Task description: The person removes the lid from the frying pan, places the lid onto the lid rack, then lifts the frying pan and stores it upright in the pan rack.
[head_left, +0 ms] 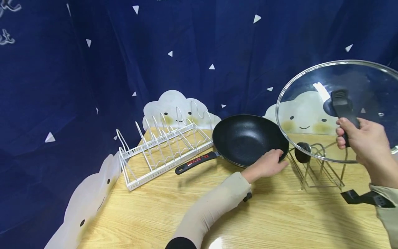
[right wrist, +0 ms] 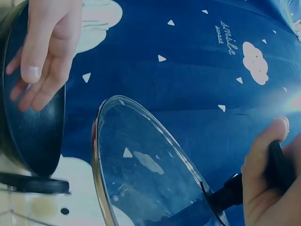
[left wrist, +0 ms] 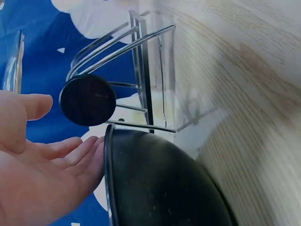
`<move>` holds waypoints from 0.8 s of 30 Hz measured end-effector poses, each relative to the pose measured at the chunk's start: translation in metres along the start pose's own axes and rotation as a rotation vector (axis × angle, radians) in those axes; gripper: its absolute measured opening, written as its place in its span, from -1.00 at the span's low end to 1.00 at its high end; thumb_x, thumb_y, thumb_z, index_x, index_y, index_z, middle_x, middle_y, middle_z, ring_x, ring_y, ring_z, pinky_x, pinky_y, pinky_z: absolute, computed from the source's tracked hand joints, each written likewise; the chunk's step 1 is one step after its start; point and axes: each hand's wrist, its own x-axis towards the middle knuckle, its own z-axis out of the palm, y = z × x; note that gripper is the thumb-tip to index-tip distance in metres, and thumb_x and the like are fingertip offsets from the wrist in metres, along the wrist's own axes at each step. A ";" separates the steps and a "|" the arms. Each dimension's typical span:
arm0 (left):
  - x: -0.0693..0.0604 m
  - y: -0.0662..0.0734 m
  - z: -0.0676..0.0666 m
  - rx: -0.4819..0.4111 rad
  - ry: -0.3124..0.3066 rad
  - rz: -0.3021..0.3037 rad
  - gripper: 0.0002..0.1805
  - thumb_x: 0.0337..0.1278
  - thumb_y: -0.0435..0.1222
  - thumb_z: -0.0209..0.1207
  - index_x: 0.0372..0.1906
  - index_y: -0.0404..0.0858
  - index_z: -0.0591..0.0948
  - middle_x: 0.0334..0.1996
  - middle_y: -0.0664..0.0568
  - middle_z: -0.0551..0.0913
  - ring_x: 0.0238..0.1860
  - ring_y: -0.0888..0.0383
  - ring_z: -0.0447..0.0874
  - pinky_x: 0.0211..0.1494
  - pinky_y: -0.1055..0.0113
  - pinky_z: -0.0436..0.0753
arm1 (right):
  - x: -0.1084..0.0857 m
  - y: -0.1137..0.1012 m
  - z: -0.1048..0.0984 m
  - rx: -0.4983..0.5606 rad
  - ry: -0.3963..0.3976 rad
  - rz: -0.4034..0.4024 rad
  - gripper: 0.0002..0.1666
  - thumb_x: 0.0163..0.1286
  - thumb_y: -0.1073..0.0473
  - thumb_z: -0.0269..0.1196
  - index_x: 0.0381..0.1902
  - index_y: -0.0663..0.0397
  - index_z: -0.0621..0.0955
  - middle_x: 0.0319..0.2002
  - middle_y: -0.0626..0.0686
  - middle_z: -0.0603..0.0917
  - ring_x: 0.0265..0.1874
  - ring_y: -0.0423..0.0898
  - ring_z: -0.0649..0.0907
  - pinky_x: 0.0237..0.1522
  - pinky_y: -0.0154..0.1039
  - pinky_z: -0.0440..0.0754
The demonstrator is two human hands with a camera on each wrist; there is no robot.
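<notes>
My right hand grips the black handle of a large glass lid, holding it raised above the right side of the table. The lid has a metal rim and stands tilted. My left hand is at the right rim of a black wok, which rests on the table with its long handle pointing left. In the left wrist view, the fingers reach the wok's rim with the thumb held apart. Whether they press on the rim, I cannot tell.
A white wire rack with upright loops stands left of the wok. At the right, a smaller metal wire rack stands beneath the lid, with a black round disc at its near left. Behind the wooden table hangs a blue curtain.
</notes>
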 end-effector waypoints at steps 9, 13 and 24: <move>0.024 0.020 0.010 0.080 -0.040 -0.030 -0.36 0.35 0.10 -0.08 0.38 -0.16 0.26 0.28 0.14 0.31 0.28 0.28 0.26 0.22 0.52 0.29 | -0.001 0.019 -0.021 0.116 0.025 -0.033 -0.61 0.44 -0.04 -0.01 -0.17 0.24 0.30 -0.59 -0.12 0.44 -0.78 -0.25 0.41 -0.80 -0.36 0.39; 0.032 0.028 0.014 0.107 -0.032 -0.026 -0.31 0.34 0.13 -0.11 0.43 -0.11 0.15 0.36 0.20 0.18 0.33 0.34 0.16 0.26 0.53 0.23 | 0.005 0.035 -0.032 0.267 0.051 -0.055 -0.73 0.43 0.05 0.07 -0.19 0.17 0.36 -0.61 -0.08 0.49 -0.79 -0.25 0.44 -0.84 -0.38 0.39; 0.051 0.041 0.020 0.150 0.022 -0.006 -0.32 0.37 0.13 -0.21 0.48 -0.03 0.03 0.41 0.27 0.03 0.35 0.39 0.08 0.28 0.55 0.20 | -0.007 0.030 -0.035 0.387 0.039 -0.111 -0.83 0.46 0.24 0.02 -0.36 0.16 0.44 -0.68 -0.06 0.50 -0.86 -0.24 0.45 -0.88 -0.43 0.38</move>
